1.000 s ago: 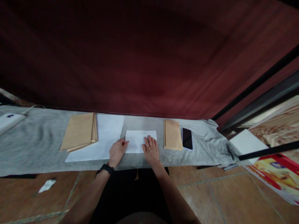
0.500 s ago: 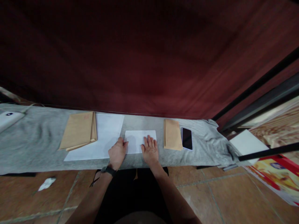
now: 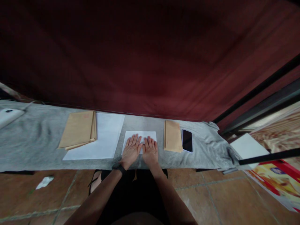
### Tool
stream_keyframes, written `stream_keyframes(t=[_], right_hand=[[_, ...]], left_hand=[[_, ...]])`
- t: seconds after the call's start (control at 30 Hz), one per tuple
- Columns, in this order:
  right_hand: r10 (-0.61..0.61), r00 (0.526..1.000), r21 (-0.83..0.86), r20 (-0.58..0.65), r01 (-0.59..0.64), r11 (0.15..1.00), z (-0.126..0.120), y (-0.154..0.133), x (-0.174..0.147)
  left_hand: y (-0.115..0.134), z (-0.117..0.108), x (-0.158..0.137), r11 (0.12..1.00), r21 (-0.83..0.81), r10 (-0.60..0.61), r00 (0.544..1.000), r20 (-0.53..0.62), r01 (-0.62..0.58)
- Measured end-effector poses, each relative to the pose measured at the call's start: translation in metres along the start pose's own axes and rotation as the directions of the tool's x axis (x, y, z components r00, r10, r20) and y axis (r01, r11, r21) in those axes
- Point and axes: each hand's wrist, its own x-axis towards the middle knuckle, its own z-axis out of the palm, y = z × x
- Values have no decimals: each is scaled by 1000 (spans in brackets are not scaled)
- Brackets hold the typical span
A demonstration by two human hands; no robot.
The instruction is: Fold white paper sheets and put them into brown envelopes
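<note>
2 open hands (image 3: pixel 131 152) (image 3: pixel 150 153) lie flat on white paper (image 3: pixel 142 133).

In mid-frame, the left hand (image 3: pixel 130 152) and right hand (image 3: pixel 150 152) hide much of the small paper (image 3: pixel 142 136). At left, the brown envelopes (image 3: pixel 78 129) cover part of the large sheet (image 3: pixel 106 137); their reddish print (image 3: pixel 88 115) is too small to read. The frame's left edge cuts off a white device (image 3: pixel 9 117), the right edge a colourful box (image 3: pixel 278 179).
</note>
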Motion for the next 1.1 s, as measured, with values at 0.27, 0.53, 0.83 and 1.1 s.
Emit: stream_keyframes(t=[0.27, 0.53, 0.83, 1.1], right_hand=[[-190, 981, 172, 37, 181, 968, 9, -33, 36], [-174, 983, 126, 54, 166, 978, 16, -21, 43], [-100, 995, -38, 1, 100, 994, 15, 5, 42], [-9, 994, -118, -112, -4, 993, 13, 20, 27]], left_hand=[[-7, 1, -4, 993, 50, 103, 992, 77, -107], [-5, 2, -4, 994, 60, 88, 994, 71, -92], [-5, 5, 1, 998, -7, -57, 998, 6, 57], [-17, 10, 4, 983, 22, -179, 981, -75, 181]])
